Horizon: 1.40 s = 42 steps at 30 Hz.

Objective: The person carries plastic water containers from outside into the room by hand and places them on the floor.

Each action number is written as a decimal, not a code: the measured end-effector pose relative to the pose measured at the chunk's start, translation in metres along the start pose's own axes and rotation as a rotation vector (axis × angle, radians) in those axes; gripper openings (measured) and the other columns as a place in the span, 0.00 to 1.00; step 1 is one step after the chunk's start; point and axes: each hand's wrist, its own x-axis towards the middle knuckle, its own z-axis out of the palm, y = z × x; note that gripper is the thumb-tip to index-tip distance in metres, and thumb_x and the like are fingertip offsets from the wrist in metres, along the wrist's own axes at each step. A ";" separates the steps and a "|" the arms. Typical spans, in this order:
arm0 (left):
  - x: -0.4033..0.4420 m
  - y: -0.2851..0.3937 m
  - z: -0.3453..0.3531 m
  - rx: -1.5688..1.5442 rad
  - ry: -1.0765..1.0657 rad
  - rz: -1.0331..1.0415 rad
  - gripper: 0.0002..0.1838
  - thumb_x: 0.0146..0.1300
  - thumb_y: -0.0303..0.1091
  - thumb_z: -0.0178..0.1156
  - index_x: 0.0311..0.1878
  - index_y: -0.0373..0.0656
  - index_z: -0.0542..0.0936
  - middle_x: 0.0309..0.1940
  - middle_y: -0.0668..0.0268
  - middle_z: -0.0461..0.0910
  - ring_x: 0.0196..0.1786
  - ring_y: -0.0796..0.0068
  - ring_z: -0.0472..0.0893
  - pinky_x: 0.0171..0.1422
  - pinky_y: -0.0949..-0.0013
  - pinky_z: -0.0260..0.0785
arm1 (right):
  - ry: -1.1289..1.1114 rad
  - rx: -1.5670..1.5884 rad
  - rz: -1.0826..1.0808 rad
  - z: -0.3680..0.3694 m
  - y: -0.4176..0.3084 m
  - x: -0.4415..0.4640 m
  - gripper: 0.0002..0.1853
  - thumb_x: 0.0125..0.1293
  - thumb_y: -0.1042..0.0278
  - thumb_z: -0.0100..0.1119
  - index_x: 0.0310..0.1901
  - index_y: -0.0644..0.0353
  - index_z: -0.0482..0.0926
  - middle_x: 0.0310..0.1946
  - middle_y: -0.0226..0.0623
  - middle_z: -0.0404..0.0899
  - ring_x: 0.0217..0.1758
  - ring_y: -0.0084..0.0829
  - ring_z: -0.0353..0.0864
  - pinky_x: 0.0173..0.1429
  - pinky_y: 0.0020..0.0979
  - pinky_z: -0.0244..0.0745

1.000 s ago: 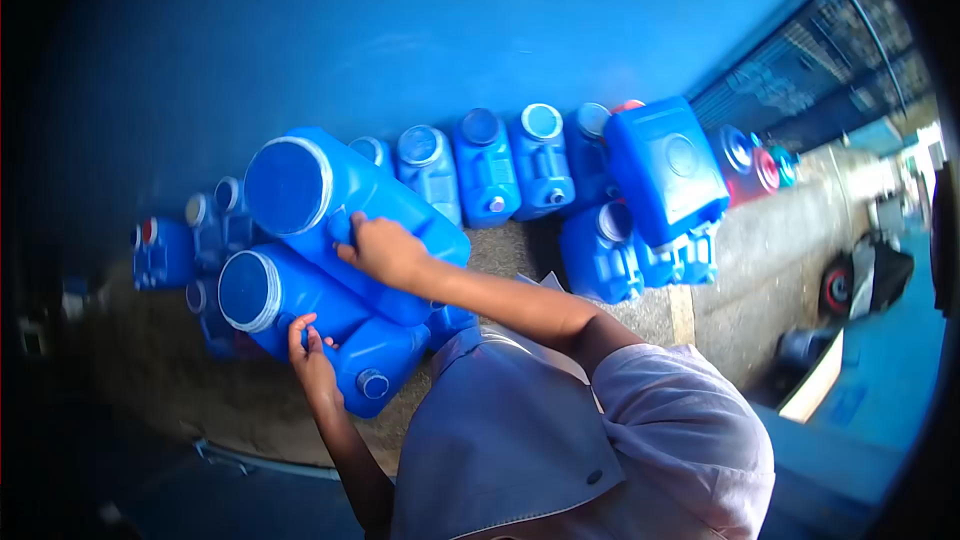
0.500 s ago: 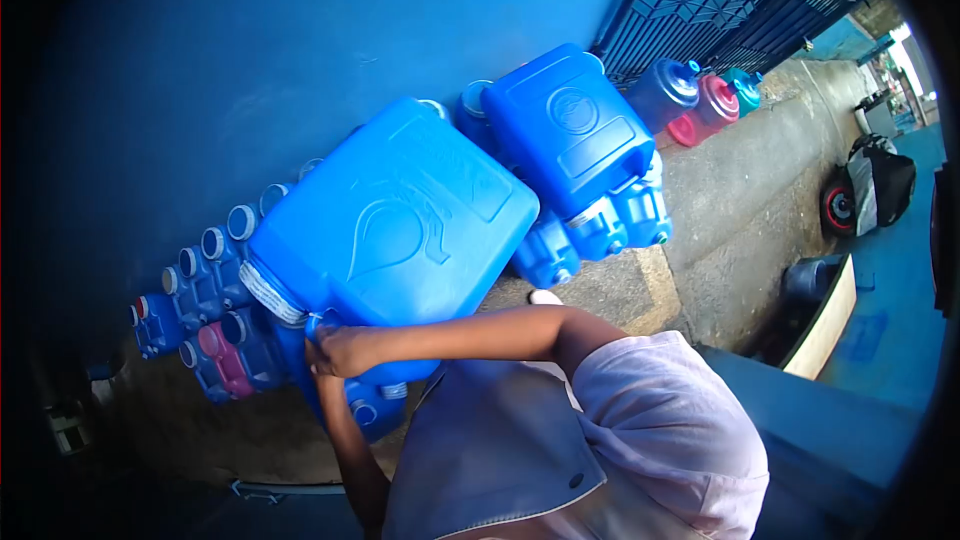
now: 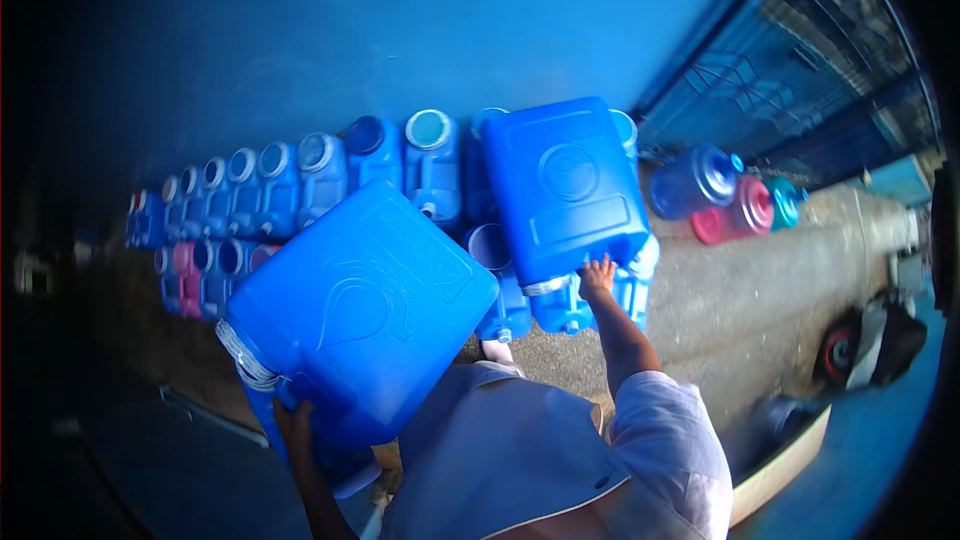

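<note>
A large blue water jug (image 3: 365,310) is tilted in front of my body, its white-wrapped neck at the lower left. My left hand (image 3: 293,420) is closed at its handle, close to the neck; the fingers are partly hidden. Another blue water jug (image 3: 570,180) lies on its side on top of upright jugs. Fingers apart and stretched out, my right hand (image 3: 598,277) touches this second jug's near edge, beside its handle.
Upright blue jugs (image 3: 278,190) stand in rows along the blue wall (image 3: 380,30), with a pink jug (image 3: 187,275) among them. Round bottles (image 3: 735,215) stand right, near a metal gate (image 3: 770,80). A motorcycle (image 3: 870,345) is farther right.
My right hand has left the tilted jug's handle and moved right to the second jug. The tilted jug has shifted down and left in view, uncovering more upright jugs behind it.
</note>
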 end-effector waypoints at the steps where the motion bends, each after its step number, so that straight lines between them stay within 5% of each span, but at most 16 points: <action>1: -0.009 -0.028 -0.008 0.044 0.063 -0.030 0.28 0.39 0.32 0.57 0.49 0.33 0.68 0.37 0.58 0.73 0.38 0.64 0.73 0.43 0.65 0.66 | -0.060 -0.043 -0.008 -0.002 -0.008 0.009 0.18 0.56 0.63 0.47 0.48 0.55 0.72 0.55 0.43 0.67 0.64 0.39 0.58 0.68 0.48 0.40; 3: -0.031 -0.060 -0.027 0.088 0.190 -0.080 0.30 0.38 0.33 0.58 0.50 0.33 0.68 0.39 0.56 0.73 0.40 0.61 0.73 0.46 0.62 0.66 | -0.370 0.074 -0.156 -0.069 -0.028 0.004 0.16 0.54 0.58 0.48 0.42 0.53 0.77 0.46 0.44 0.74 0.53 0.39 0.72 0.64 0.45 0.52; 5: -0.064 -0.070 -0.038 0.096 0.215 -0.214 0.33 0.38 0.35 0.59 0.51 0.34 0.67 0.43 0.52 0.72 0.46 0.55 0.71 0.51 0.58 0.64 | -0.190 0.088 -0.447 -0.107 -0.052 -0.011 0.15 0.50 0.56 0.51 0.34 0.55 0.79 0.33 0.45 0.79 0.41 0.43 0.78 0.45 0.38 0.73; 11: -0.191 -0.109 -0.086 -0.025 0.407 -0.497 0.33 0.36 0.38 0.60 0.51 0.37 0.67 0.44 0.47 0.70 0.48 0.52 0.70 0.53 0.57 0.63 | 0.071 0.339 -0.502 -0.295 -0.148 -0.080 0.17 0.51 0.57 0.52 0.31 0.66 0.77 0.27 0.51 0.77 0.34 0.49 0.77 0.40 0.42 0.72; 13: -0.242 -0.124 -0.105 -0.036 0.496 -0.593 0.34 0.36 0.39 0.61 0.51 0.37 0.67 0.44 0.47 0.70 0.48 0.51 0.70 0.53 0.57 0.62 | 0.098 0.295 -0.667 -0.314 -0.164 -0.092 0.16 0.51 0.59 0.54 0.29 0.68 0.75 0.18 0.49 0.76 0.23 0.45 0.78 0.28 0.37 0.73; 15: -0.303 -0.148 -0.119 -0.036 0.580 -0.710 0.35 0.35 0.40 0.61 0.51 0.37 0.67 0.45 0.46 0.69 0.48 0.50 0.70 0.53 0.57 0.62 | -0.159 0.410 -0.590 -0.360 -0.200 -0.168 0.17 0.50 0.60 0.56 0.25 0.71 0.76 0.16 0.51 0.75 0.20 0.41 0.78 0.25 0.36 0.72; 16: -0.335 -0.163 -0.122 -0.144 0.633 -0.669 0.36 0.35 0.41 0.61 0.52 0.37 0.66 0.45 0.46 0.69 0.49 0.49 0.69 0.54 0.57 0.62 | -0.259 0.373 -0.622 -0.368 -0.216 -0.200 0.18 0.52 0.60 0.56 0.21 0.71 0.74 0.12 0.43 0.73 0.14 0.32 0.75 0.18 0.32 0.69; 23: -0.563 -0.192 -0.168 -0.249 0.927 -0.817 0.40 0.34 0.42 0.60 0.56 0.35 0.64 0.48 0.43 0.68 0.52 0.52 0.69 0.55 0.62 0.62 | -0.526 0.199 -1.044 -0.304 -0.336 -0.399 0.16 0.54 0.60 0.56 0.26 0.70 0.73 0.11 0.34 0.68 0.09 0.25 0.67 0.10 0.27 0.61; 27: -0.682 -0.201 -0.215 -0.367 1.123 -0.851 0.38 0.33 0.39 0.59 0.54 0.33 0.65 0.35 0.52 0.76 0.37 0.61 0.76 0.42 0.66 0.67 | -0.650 0.161 -1.210 -0.240 -0.382 -0.507 0.18 0.54 0.60 0.55 0.19 0.69 0.71 0.10 0.35 0.68 0.08 0.26 0.66 0.10 0.29 0.61; 32: -0.810 -0.220 -0.273 -0.259 1.344 -0.884 0.38 0.31 0.35 0.59 0.52 0.30 0.64 0.36 0.54 0.74 0.37 0.64 0.74 0.41 0.68 0.67 | -0.828 -0.081 -1.441 -0.185 -0.422 -0.643 0.17 0.54 0.60 0.57 0.16 0.62 0.68 0.08 0.35 0.67 0.07 0.27 0.66 0.09 0.28 0.59; 42: -1.001 -0.337 -0.409 -0.314 1.459 -0.869 0.35 0.32 0.33 0.58 0.50 0.32 0.62 0.38 0.55 0.71 0.41 0.64 0.72 0.45 0.69 0.66 | -1.132 -0.285 -1.523 -0.037 -0.488 -0.923 0.14 0.54 0.60 0.56 0.22 0.62 0.70 0.08 0.32 0.65 0.07 0.26 0.65 0.11 0.26 0.59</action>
